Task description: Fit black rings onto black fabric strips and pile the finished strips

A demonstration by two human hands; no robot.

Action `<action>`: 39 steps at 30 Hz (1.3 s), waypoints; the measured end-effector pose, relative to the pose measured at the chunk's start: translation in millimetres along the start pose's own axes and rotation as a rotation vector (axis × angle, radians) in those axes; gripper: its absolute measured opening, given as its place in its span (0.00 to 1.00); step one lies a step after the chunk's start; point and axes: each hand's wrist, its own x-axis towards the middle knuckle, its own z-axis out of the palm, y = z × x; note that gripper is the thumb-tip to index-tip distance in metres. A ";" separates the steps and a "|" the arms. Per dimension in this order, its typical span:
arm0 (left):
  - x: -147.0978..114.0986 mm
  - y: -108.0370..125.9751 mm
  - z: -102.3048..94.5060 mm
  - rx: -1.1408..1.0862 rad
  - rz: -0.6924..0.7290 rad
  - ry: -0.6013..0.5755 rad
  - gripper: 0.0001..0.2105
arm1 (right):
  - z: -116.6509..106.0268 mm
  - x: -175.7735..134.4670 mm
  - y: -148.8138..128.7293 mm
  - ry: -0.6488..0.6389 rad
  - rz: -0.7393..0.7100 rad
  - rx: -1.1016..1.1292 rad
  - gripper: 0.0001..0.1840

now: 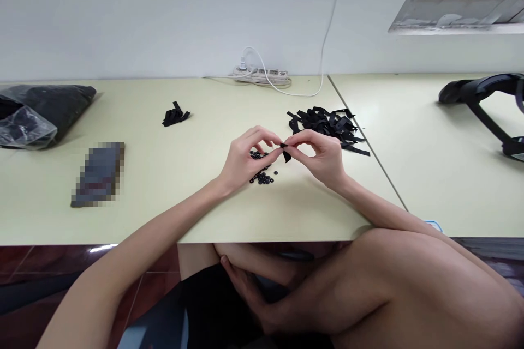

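Observation:
My left hand [245, 157] and my right hand [323, 158] meet above the table, thumbs and forefingers pinched together on a short black fabric strip [287, 157]. One end of the strip hangs down between them; the fingertips hide its upper part. Small black rings [264, 179] lie loosely piled under and beside my left hand, which covers some of them. Just behind my right hand spreads a large heap of black strips [327, 122]. A smaller bunch of black strips [175, 114] rests farther left.
A power strip [262, 74] with a white cable [325, 43] sits against the wall. On the left are a dark plastic bag [53, 112] and a pixelated object [99, 174]. A black frame-like object [487, 114] stands right. A bent knee [376, 251] rises at the table's front edge.

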 end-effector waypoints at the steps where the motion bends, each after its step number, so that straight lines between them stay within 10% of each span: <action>1: 0.1 -0.9 -0.8 0.039 0.050 0.000 0.02 | -0.3 0.2 0.1 0.004 -0.059 -0.030 0.06; 10: 5.7 -5.3 -10.4 0.383 0.451 0.041 0.05 | -2.5 5.5 4.8 -0.010 -0.464 -0.184 0.15; 16: 8.3 -15.3 -23.1 0.460 0.302 -0.008 0.02 | -7.9 3.8 1.3 -0.151 -0.102 -0.195 0.08; 19: 10.2 -21.6 -30.1 0.401 0.154 0.009 0.03 | -8.1 -0.5 -13.8 -0.355 0.071 -0.097 0.19; 25: 11.3 -20.9 -31.1 0.340 0.087 0.005 0.02 | -31.3 -28.1 -92.3 -0.438 0.188 -0.002 0.46; 30: 10.4 -18.6 -28.7 0.329 0.121 -0.011 0.03 | -59.1 -52.8 -139.0 -0.386 0.280 -0.189 0.43; 33: 9.9 -18.8 -28.5 0.331 0.133 -0.016 0.03 | -46.4 -39.8 -112.0 -0.359 0.254 -0.112 0.41; 39: 9.0 -19.7 -26.9 0.347 0.153 -0.041 0.03 | -7.1 1.9 -18.1 -0.628 0.186 0.010 0.04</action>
